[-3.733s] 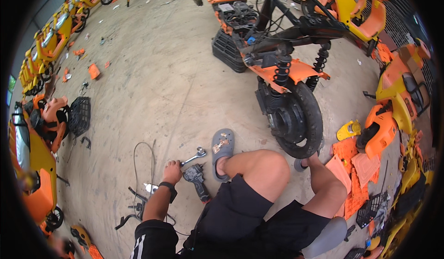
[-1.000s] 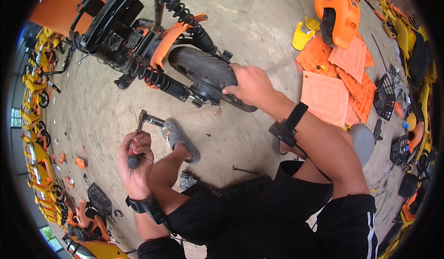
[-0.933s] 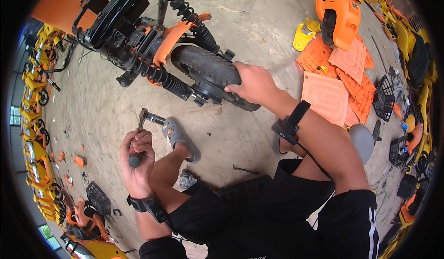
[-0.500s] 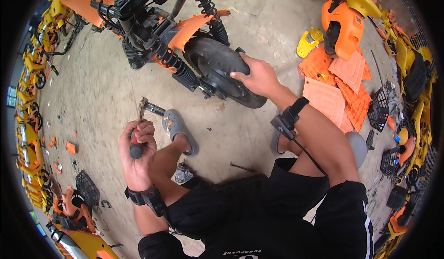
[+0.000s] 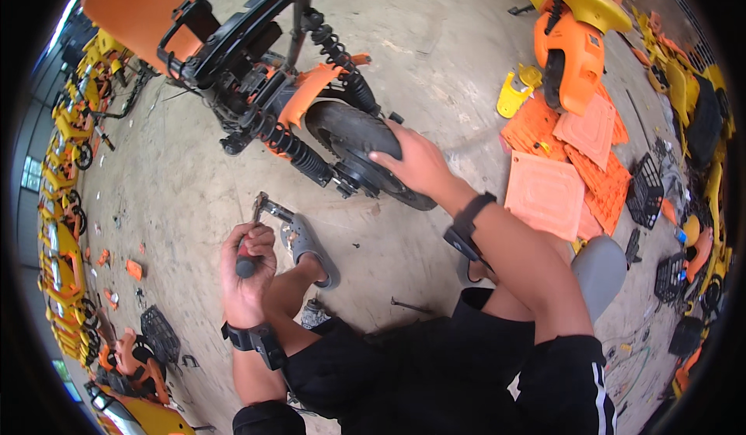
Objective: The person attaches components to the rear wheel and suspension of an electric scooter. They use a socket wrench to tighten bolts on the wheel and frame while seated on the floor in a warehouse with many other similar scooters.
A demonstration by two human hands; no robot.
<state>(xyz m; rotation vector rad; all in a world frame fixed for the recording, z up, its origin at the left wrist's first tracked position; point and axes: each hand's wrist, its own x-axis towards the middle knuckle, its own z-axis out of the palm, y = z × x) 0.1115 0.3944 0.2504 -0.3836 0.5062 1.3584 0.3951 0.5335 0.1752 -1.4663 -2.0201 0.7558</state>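
My left hand [image 5: 250, 276] is closed round the red-and-black handle of a ratchet wrench [image 5: 259, 204]. A long socket points from the wrench head to the right, above my grey clog [image 5: 305, 247]. My right hand [image 5: 420, 163] grips the rear wheel [image 5: 351, 130] of a partly stripped scooter, thumb on the near side of the tyre and fingers over its far side, mostly hidden. Two black coil shock absorbers [image 5: 294, 149] flank the wheel, with an orange mudguard [image 5: 311, 97] over it. The wrench is apart from the wheel hub.
Orange panels [image 5: 544, 194] lie on the floor to the right, below an orange-and-yellow scooter [image 5: 571, 54]. Yellow scooters [image 5: 62, 241] line the left side. A thin metal tool [image 5: 412, 307] and a grey metal part [image 5: 313, 314] lie near my legs. Black baskets [image 5: 645, 190] and loose parts lie right.
The view has shifted slightly, so the scooter's frame shows more and its wheel sits a little further left. Both hands keep their holds on the wrench and the wheel.
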